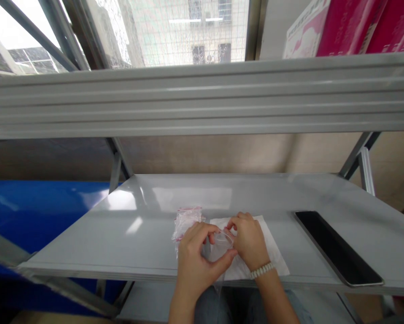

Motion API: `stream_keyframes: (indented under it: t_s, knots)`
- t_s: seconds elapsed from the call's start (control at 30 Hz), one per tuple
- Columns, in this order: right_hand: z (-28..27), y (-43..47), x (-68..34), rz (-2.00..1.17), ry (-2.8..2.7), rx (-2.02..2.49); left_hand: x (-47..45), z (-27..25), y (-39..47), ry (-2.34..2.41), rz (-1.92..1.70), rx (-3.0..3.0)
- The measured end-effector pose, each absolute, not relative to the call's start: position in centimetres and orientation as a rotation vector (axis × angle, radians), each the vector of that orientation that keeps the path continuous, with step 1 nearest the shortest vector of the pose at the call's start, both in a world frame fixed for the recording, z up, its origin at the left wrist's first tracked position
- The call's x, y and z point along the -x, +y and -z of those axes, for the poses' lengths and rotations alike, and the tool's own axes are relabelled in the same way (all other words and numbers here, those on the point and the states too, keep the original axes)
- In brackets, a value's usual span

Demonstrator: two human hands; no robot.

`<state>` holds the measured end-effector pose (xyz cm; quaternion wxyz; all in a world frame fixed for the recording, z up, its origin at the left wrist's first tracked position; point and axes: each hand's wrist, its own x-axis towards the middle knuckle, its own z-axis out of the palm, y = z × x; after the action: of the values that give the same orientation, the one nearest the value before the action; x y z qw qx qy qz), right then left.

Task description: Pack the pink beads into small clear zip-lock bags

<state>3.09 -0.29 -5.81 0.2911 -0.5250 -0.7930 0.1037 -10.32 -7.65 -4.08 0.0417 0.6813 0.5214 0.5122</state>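
Note:
My left hand (195, 258) curves around a clear plastic bag (222, 245), its thumb and fingers on the bag's left and lower side. Opposite it, my right hand (251, 240) pinches the bag near its rim, fingers bent; a pale beaded bracelet circles that wrist. Between the two hands the bag's mouth looks spread apart. Whether anything lies inside it, I cannot tell. Under the hands is a white sheet of paper or tissue (272, 252). A pile of small clear zip bags with red strips (188, 219) sits just beyond my left hand, which partly covers it.
A black tablet or large phone (338, 247) lies to the right on the grey shelf (97, 243). Above runs a thick grey shelf edge (202, 101), with red boxes (350, 27) on top at the right. Metal struts stand at both sides; a blue surface (46, 211) is at left.

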Motion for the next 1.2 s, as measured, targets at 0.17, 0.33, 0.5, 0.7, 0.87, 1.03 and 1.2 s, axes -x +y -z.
stream_keyframes:
  t_s: [0.17, 0.33, 0.5, 0.7, 0.87, 1.03, 1.2]
  knots:
    - [5.7, 0.3, -4.4, -0.490, -1.944, 1.222, 10.3, 4.1, -7.6, 1.623, -1.546, -2.059]
    - [3.7, -0.7, -6.2, -0.974, -1.714, 0.741, 10.0, 4.2, -7.6, 1.633, -1.516, -2.056]
    - [3.0, -1.1, -6.5, -0.970, -1.834, 0.692, 10.1, 4.2, -7.7, 1.615, -1.535, -2.068]
    - [5.7, 0.4, -5.4, -0.666, -1.990, 1.033, 10.4, 4.1, -7.6, 1.633, -1.586, -2.088]
    - [6.5, 0.5, -4.4, -0.485, -2.184, 1.170, 10.4, 4.1, -7.5, 1.652, -1.604, -2.084]
    - [5.4, 0.4, -5.0, -0.541, -1.918, 0.978, 10.3, 4.1, -7.4, 1.659, -1.565, -2.090]
    - [3.7, -0.4, -6.3, -0.851, -1.773, 0.631, 9.8, 4.2, -7.4, 1.708, -1.479, -2.071]
